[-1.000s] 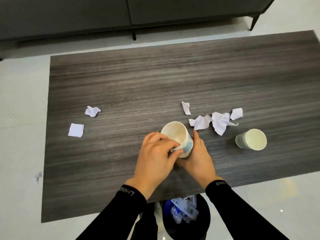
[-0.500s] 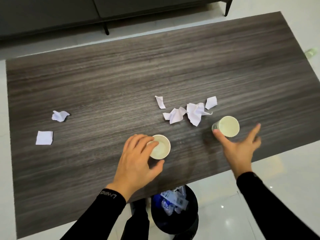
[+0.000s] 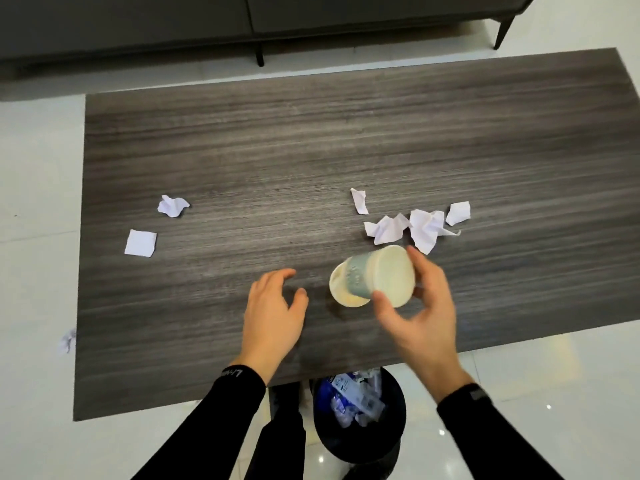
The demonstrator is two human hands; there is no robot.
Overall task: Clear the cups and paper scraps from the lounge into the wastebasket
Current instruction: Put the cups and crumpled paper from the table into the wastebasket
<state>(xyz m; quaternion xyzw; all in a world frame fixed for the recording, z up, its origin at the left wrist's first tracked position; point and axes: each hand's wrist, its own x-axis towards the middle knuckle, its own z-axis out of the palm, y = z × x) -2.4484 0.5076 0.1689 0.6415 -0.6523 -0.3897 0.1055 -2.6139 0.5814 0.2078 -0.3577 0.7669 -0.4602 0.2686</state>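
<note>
A paper cup (image 3: 341, 294) stands on the dark wooden table (image 3: 311, 143) near its front edge. My right hand (image 3: 422, 317) holds a second paper cup (image 3: 388, 275) tilted, its green-banded base pointing into the mouth of the standing cup. To the left of both cups, my left hand (image 3: 273, 313) hovers open and touches nothing. Several crumpled white paper scraps (image 3: 426, 226) lie just behind the cups. Two more scraps (image 3: 173, 205) lie at the table's left, one of them flat (image 3: 140, 243). The black wastebasket (image 3: 391, 441), holding rubbish, stands on the floor under the front edge.
One paper scrap (image 3: 67, 341) lies on the pale tiled floor left of the table. A dark grey sofa (image 3: 242, 19) on thin legs runs along the far side. My legs are next to the wastebasket.
My right hand picked up the right-hand cup and carried it left, tilted over the other cup. My left hand let go of that cup and opened beside it.
</note>
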